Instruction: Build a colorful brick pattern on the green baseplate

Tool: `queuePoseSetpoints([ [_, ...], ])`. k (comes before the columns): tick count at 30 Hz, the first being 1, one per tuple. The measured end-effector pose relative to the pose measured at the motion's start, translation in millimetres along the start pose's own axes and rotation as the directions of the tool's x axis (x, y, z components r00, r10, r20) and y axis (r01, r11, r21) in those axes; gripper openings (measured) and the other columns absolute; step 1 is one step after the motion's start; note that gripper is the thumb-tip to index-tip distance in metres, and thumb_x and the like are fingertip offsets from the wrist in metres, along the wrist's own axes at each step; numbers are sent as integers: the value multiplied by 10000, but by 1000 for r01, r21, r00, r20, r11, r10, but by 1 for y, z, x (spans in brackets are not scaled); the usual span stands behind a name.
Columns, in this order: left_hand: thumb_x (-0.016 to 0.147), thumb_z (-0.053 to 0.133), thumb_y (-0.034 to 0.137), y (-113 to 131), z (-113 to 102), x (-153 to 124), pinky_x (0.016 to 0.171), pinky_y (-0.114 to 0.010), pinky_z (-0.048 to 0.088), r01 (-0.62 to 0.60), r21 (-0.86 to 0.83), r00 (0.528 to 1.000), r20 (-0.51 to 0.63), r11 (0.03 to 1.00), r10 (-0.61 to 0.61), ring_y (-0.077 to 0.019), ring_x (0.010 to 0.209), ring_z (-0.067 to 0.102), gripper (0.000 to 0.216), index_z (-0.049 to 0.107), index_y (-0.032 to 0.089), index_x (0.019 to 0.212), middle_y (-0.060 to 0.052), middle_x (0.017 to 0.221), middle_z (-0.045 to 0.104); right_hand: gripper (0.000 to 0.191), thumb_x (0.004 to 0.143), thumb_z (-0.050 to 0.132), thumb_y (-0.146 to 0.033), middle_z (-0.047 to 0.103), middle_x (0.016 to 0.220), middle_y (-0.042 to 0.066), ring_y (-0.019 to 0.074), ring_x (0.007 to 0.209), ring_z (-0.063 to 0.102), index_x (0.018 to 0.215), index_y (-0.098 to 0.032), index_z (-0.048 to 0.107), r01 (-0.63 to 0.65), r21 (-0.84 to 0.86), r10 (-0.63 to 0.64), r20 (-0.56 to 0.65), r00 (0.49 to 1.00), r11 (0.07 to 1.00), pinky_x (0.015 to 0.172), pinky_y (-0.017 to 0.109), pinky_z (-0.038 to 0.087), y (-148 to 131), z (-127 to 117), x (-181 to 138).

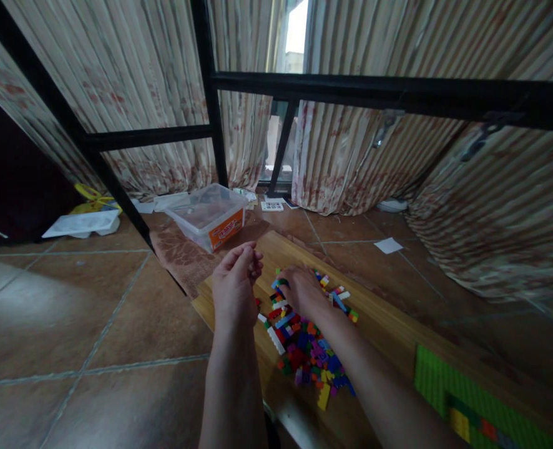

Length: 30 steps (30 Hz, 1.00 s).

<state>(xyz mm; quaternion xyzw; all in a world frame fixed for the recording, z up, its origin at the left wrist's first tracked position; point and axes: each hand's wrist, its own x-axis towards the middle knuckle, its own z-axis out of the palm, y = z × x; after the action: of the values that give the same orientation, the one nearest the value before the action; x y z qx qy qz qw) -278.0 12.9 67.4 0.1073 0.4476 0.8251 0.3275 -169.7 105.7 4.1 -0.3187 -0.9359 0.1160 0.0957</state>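
A heap of small coloured building bricks (307, 349) lies on a low wooden board (389, 324) on the floor. My right hand (304, 290) rests palm down on the far end of the heap, fingers curled among the bricks; what it grips is hidden. My left hand (234, 280) hovers just left of the heap, raised a little above the board, fingers bent inward and pinched together, with whatever they hold too small to see. A green studded baseplate (433, 380) with a few bricks on it lies at the board's near right end.
A clear plastic box (208, 215) with an orange label stands beyond the board near striped curtains. A black metal frame (211, 112) crosses overhead. White trays (82, 224) lie at the left, a paper scrap (387, 245) on the tiled floor at right.
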Motion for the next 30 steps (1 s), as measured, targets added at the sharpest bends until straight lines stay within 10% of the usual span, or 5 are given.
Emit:
queuePoseSetpoints([
  [10,559,802,302,-3,5,-3,557,-173,408,2,15,1000,15,1000,-2,-49,546,525,318,689,132,803,14,654,630,170,877,584,-250,720,1029,42,190,995,642,995,-228,704,-4,592,171,-227,959,806,926,355,466,-3,-19,-53],
  [19,566,810,325,-23,32,-19,572,-182,419,36,153,985,162,988,-61,-59,558,522,323,699,139,805,13,663,639,375,734,748,-497,751,882,41,187,762,713,978,-220,681,18,993,653,64,755,-118,779,376,573,-2,-43,-133],
  [25,608,795,358,-61,68,-54,596,-204,429,69,370,889,399,926,-226,-89,595,549,292,720,138,784,-8,681,655,392,721,777,-462,759,932,53,192,819,723,1029,-227,715,51,985,809,108,577,-168,871,395,561,22,-51,-218],
  [30,678,731,341,-105,91,-101,669,-253,460,-21,538,730,584,843,-354,-149,697,602,208,720,159,778,-23,717,675,424,615,841,-444,764,906,52,238,792,729,969,-234,739,-60,997,951,62,304,-46,831,446,580,55,-57,-314],
])
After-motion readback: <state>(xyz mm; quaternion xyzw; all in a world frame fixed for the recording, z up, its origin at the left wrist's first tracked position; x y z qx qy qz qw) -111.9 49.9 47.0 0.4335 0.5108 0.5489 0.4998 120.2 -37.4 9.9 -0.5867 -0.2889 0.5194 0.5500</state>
